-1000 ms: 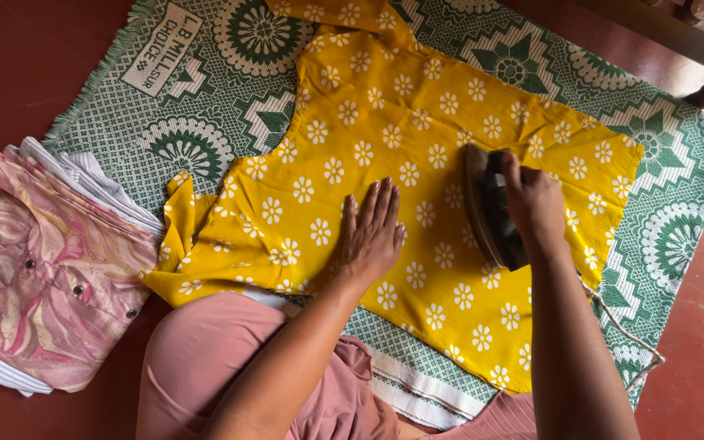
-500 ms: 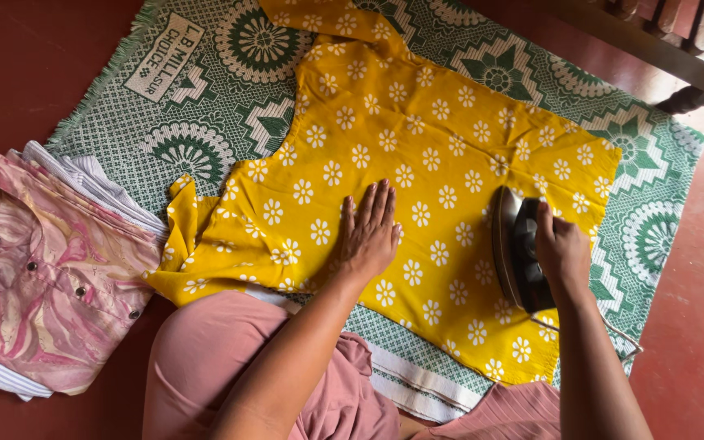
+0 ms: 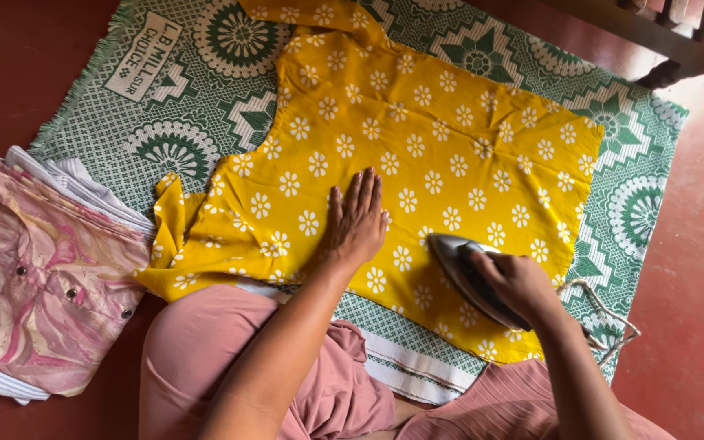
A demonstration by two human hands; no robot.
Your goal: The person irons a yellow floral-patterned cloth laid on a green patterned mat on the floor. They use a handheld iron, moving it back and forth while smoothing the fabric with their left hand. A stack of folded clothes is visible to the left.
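— Start at the fingers. What are they doing?

— The right hand [image 3: 519, 281] is curled shut around the handle of an iron [image 3: 470, 277], fingers wrapped over the top. The iron sits on the near edge of a yellow dress [image 3: 417, 163], its pointed tip aimed toward the left hand [image 3: 356, 220]. That hand lies flat, fingers straight and together, palm pressing the cloth (it grips nothing), just beside the iron's tip.

— And the dress itself?

— Spread flat, yellow with white flowers, covering the middle of a green and white patterned mat [image 3: 197, 106]. One sleeve bunches up at the left edge, near the person's knee.

— What's under the mat?

— A dark red floor [image 3: 694, 285], smooth and slightly shiny. The mat has a fringe along its far left edge, and a cord [image 3: 609, 305] loops on it right of the iron.

— Anything else around?

— A stack of folded clothes [image 3: 42, 269] lies on the floor to the left, a pink marbled shirt with snap buttons on top and white fabric beneath. At the top right, a dark wooden piece of furniture [image 3: 678, 41] stands at the mat's corner; which kind I cannot tell. The person sits in pink clothing at the near edge.
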